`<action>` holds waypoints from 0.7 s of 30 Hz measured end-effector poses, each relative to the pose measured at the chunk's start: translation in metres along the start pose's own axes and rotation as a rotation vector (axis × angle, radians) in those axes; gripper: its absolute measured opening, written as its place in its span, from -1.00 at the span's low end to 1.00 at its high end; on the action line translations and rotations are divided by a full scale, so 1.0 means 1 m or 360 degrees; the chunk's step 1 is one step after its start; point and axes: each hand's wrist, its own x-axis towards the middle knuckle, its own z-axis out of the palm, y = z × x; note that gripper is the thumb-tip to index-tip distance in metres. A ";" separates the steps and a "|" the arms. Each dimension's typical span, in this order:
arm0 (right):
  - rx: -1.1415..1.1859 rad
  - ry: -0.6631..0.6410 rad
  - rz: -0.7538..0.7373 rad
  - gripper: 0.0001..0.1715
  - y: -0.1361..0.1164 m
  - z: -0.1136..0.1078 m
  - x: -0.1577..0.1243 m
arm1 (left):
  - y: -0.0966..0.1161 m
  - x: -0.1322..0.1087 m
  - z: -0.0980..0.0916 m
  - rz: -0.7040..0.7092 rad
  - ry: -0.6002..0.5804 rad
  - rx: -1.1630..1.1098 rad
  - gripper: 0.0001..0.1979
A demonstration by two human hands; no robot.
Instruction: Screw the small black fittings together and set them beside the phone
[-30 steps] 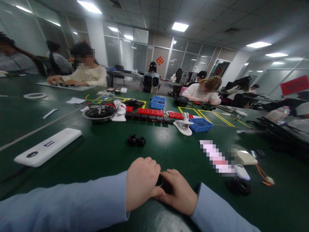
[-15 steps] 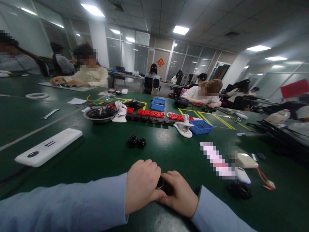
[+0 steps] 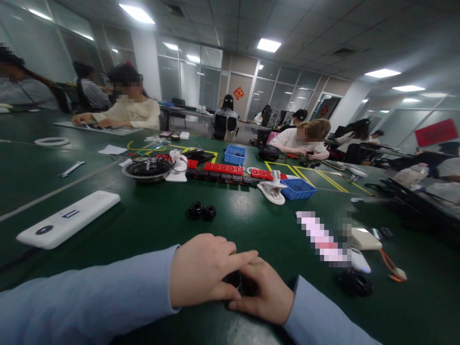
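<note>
Close to the table's near edge, my left hand (image 3: 204, 270) and my right hand (image 3: 268, 290) meet around a dark round part with a shiny rim (image 3: 235, 279). Fingers and thumbs of both hands are curled about it, and they hide most of it, so its exact kind cannot be made out. My left index finger reaches across onto the right hand's fingers. Beyond the hands lie two black ring-shaped parts, a larger one (image 3: 196, 210) and a smaller one (image 3: 210, 212), side by side. A further black ring-shaped part (image 3: 355, 281) rests to the right.
A white oblong device (image 3: 82, 213) lies left, near a wrench (image 3: 72, 168). Farther back are a metal bowl (image 3: 132, 175), red power strips (image 3: 223, 168), a white clip (image 3: 272, 191) and blue bins (image 3: 298, 189). Right stand a phone (image 3: 321, 239) and a cream power bank (image 3: 365, 238). Co-workers sit around.
My left hand has shifted slightly left, and its index finger has stretched out over the right hand. The right hand stays nearly in place around the dark round part.
</note>
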 end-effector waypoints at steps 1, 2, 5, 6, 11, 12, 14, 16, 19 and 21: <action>0.0022 -0.0003 -0.0026 -0.40 0.001 0.000 0.000 | -0.001 0.000 -0.002 0.0048 -0.0017 -0.0011 -0.32; 0.0033 0.0000 -0.0035 -0.40 0.001 0.001 0.000 | -0.001 -0.001 -0.004 0.0096 -0.0034 -0.0025 -0.32; 0.0005 -0.0002 -0.0017 -0.43 0.000 0.002 0.000 | -0.003 -0.002 -0.008 0.0197 -0.0104 -0.0061 -0.40; -0.0007 -0.0002 -0.0007 -0.45 -0.001 0.002 0.000 | -0.003 -0.002 -0.009 0.0219 -0.0136 -0.0071 -0.43; -0.0055 -0.0033 -0.0013 -0.55 -0.005 -0.001 0.001 | -0.005 -0.005 -0.007 0.0309 -0.0218 -0.0105 -0.55; -0.0062 -0.0051 -0.0030 -0.53 -0.005 -0.001 0.001 | -0.005 -0.005 -0.006 0.0320 -0.0214 -0.0105 -0.58; -0.0071 -0.0088 -0.0062 -0.50 -0.004 -0.001 0.001 | -0.006 -0.006 -0.004 0.0332 -0.0205 -0.0098 -0.61; -0.0076 -0.0116 -0.0089 -0.47 -0.002 0.000 0.001 | -0.006 -0.006 -0.002 0.0343 -0.0206 -0.0086 -0.62; -0.0075 -0.0140 -0.0120 -0.46 0.000 0.001 0.000 | -0.007 -0.006 0.000 0.0335 -0.0201 -0.0075 -0.67; -0.0076 -0.0148 -0.0132 -0.47 0.001 0.000 0.000 | -0.006 -0.005 0.001 0.0328 -0.0200 -0.0071 -0.67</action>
